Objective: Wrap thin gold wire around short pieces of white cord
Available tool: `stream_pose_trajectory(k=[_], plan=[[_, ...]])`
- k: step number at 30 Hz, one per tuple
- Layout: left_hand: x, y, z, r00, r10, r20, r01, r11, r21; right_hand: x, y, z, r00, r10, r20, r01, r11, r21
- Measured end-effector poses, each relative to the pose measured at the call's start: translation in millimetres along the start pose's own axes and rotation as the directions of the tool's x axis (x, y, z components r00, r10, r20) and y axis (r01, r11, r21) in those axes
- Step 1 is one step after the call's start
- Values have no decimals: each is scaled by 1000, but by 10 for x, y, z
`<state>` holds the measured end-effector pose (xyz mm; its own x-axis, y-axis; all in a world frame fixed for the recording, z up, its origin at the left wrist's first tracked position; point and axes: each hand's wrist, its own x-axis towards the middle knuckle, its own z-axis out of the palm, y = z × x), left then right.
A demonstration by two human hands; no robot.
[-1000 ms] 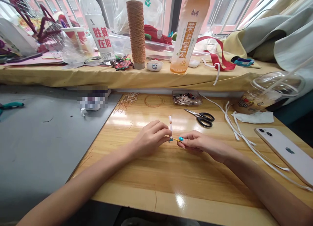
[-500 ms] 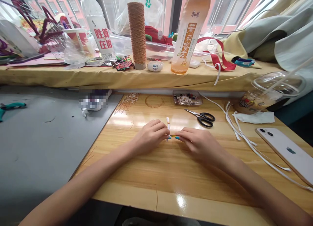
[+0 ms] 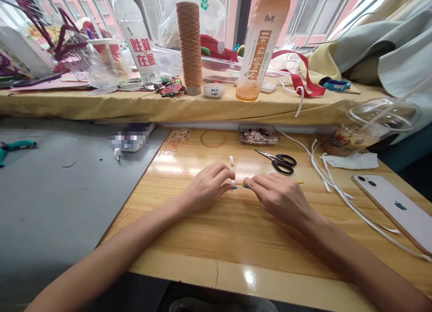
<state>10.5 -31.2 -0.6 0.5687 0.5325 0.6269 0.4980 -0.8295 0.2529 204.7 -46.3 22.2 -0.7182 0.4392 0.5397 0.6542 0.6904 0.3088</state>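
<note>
We see the left hand, fingers curled and thumb drawn close, holding a small white strip over the wooden desk. Facing it, the right hand is closed around a slim yellow rod; whether its tip touches the strip, we cannot tell. Scissors lie just beyond.

Just one head cam, looking forward and down over a glossy light-brown wooden tabletop, pretty close up.
</note>
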Motion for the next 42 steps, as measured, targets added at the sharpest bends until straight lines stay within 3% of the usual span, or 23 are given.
stream_pose_trajectory(k=[3,6,10,13,15,16,18,20,22,24,26,30,33,35,38,42], plan=[[-5,10,-8,993,119,8,-119,986,119,11,-29,-13,994,85,68,-91,990,105],[-13,9,-16,989,142,30,-145,977,154,8,-44,-14,975,154,160,-186,960,209],[-18,4,-24,988,150,35,-154,971,182,14,-31,-15,923,248,295,-356,841,407],[3,-18,-38,999,52,-1,-52,994,96,23,-13,-13,884,271,382,-444,743,501],[36,-43,-55,986,-165,4,164,982,-92,21,-2,-3,902,286,323,-412,795,446],[55,-56,-66,950,-307,54,311,927,-207,17,2,2,924,283,258,-365,853,374],[97,-71,-90,807,-531,257,590,716,-374,9,9,7,971,212,108,-228,958,171],[133,-67,-116,662,-605,442,748,502,-434,4,11,-1,997,77,0,-77,997,-4],[158,-42,-141,590,-613,526,804,381,-457,3,4,-19,998,-35,-59,29,995,-94],[168,-10,-160,575,-605,551,810,328,-486,5,-11,-37,992,-94,-86,83,988,-127],[167,10,-166,601,-582,548,789,326,-520,7,-33,-43,989,-118,-89,106,986,-131],[130,-2,-128,750,-517,412,649,457,-608,14,-85,-16,996,-75,-42,71,995,-70],[85,-17,-77,823,-489,289,555,580,-596,15,-124,5,995,53,85,-58,996,63],[58,-10,-54,858,-468,213,503,674,-541,16,-142,1,968,140,207,-179,967,181],[31,19,-45,928,-356,112,365,807,-463,35,-142,-32,901,224,371,-368,848,382],[20,62,-59,982,-191,-3,176,906,-386,94,-82,-100,778,216,590,-592,567,573]])
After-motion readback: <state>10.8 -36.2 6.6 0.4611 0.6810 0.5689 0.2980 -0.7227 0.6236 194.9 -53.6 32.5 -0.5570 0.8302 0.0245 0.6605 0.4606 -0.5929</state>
